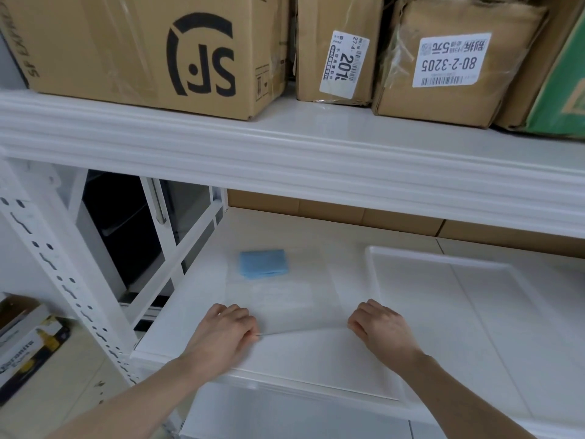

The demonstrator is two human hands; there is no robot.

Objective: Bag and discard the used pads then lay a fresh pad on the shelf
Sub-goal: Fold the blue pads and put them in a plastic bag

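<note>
White on white everywhere, so it's a bit hard to read. From my feed I'm looking down at the lower shelf (196, 299) of a white metal rack. A thin translucent sheet (285, 299), which I take to be the bag or the pad wrapper, lies flat on the shelf near its front edge, left of the middle. Inside or under its far left corner sits a small folded blue pad (264, 263); I can't tell whether it's in the sheet or beneath it.

Both hands are down at the sheet's near edge. The left hand (226, 327) has its fingers curled, and thumb and finger look to be pinching the near left corner. The right hand (384, 326) is curled the same way at the near right corner, knuckles up, apparently gripping that edge, though the fingertips are tucked out of sight.

Just beside the sheet, toward the right end of the shelf, there's a shallow white tray (443, 258) with a raised rim.

The upper shelf (285, 144) carries cardboard boxes: a big one with an SF logo (142, 52) at the left, and two smaller labelled parcels (443, 61) toward the right. Down on the floor at the far left is a beer carton (28, 346).
</note>
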